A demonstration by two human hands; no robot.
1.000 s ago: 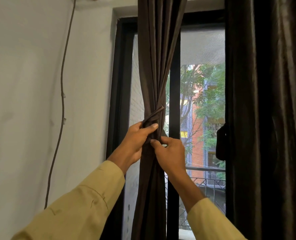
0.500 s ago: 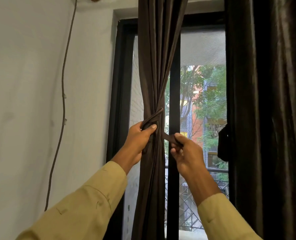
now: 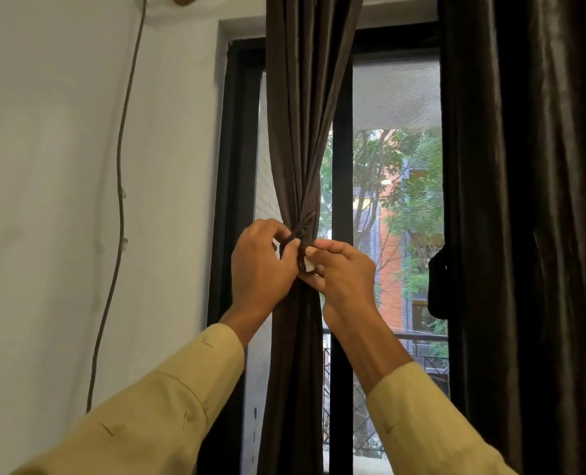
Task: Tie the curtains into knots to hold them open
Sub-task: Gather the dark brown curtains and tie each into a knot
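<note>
Your left hand (image 3: 264,269) has its fingers curled and pinched on the dark tie band (image 3: 302,224), which circles the gathered brown curtain (image 3: 301,132) just above your fingertips. Your right hand (image 3: 344,279) pinches a small pale tab (image 3: 308,266) between thumb and forefinger, close against the left fingertips. A second curtain (image 3: 524,200) hangs well right of your right fingers. A wall cable (image 3: 122,200) runs well left of your left fingers.

The left hand (image 3: 263,265) and right hand (image 3: 344,281) meet at the gathered dark brown curtain (image 3: 298,138), each pinching an end of the narrow tie band (image 3: 302,225) wrapped round it. A second dark curtain (image 3: 542,200) hangs right of the black window frame (image 3: 342,173), and a cable (image 3: 122,200) runs down the white wall.
</note>
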